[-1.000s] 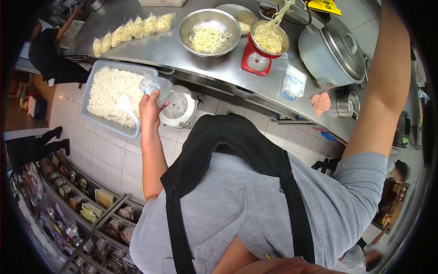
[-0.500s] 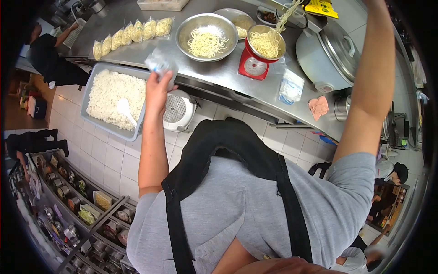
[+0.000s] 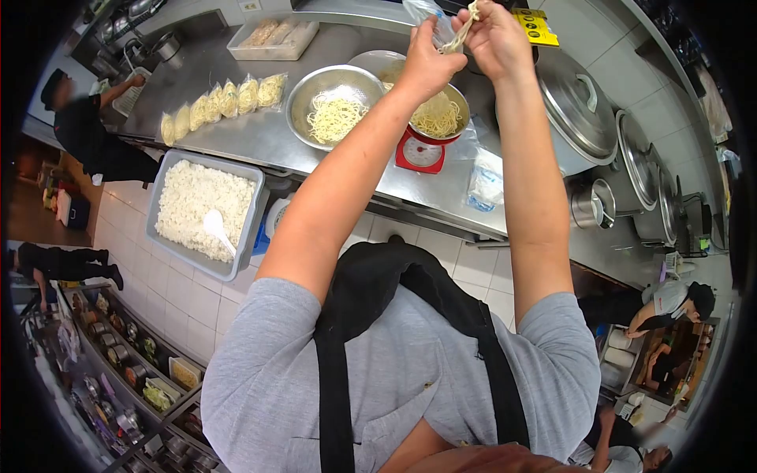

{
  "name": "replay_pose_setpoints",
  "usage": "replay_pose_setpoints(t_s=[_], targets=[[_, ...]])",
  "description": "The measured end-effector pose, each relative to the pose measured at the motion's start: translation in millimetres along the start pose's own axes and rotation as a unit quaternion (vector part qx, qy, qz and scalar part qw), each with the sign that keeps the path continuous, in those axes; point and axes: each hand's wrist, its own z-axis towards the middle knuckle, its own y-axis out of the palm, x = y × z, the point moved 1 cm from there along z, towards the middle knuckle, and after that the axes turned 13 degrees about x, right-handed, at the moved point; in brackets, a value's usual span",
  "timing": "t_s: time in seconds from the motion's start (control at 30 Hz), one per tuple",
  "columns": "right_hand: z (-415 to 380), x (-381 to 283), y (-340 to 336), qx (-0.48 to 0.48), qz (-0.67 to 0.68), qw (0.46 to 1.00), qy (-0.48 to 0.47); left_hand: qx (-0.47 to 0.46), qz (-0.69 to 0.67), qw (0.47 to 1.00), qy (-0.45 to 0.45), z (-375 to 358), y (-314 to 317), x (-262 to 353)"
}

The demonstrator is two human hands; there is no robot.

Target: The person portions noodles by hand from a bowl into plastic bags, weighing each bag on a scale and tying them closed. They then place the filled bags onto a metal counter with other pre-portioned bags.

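At top centre, the left hand (image 3: 432,65) pinches a bag (image 3: 423,11); the half-curled right hand (image 3: 502,46) holds noodles (image 3: 465,30) slanting down-left toward it.

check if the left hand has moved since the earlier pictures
Yes: the left hand has gone up and right, away from the rice tub, to near the right hand.

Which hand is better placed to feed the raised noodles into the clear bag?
Probably the right hand: it appears to hold the raised noodles, while the left hand seems occupied with the clear bag just beside them.
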Motion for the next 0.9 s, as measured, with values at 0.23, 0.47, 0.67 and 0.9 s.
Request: replay_pose_setpoints(t_s=[0.23, 0.47, 0.67, 0.9], targets=[[1.0, 23.9, -28.5, 0.050, 0.016, 0.997, 0.055, 0.001, 0.160, 0.981, 0.109, -9.3, 13.5, -57.1], [1.2, -40.6, -7.0, 0.032, -0.112, 0.993, -0.029, -0.044, 0.246, 0.962, 0.112, -16.4, 18.3, -95.3], [-0.1, -97.1, 1.4, 0.000, -0.109, 0.992, -0.059, -0.173, 0.370, 0.903, 0.130, -14.4, 15.6, -78.0], [-15.1, -99.9, 20.0, -0.053, -0.116, 0.989, -0.068, -0.071, 0.233, 0.953, 0.181, 1.4, -43.0, -44.6]])
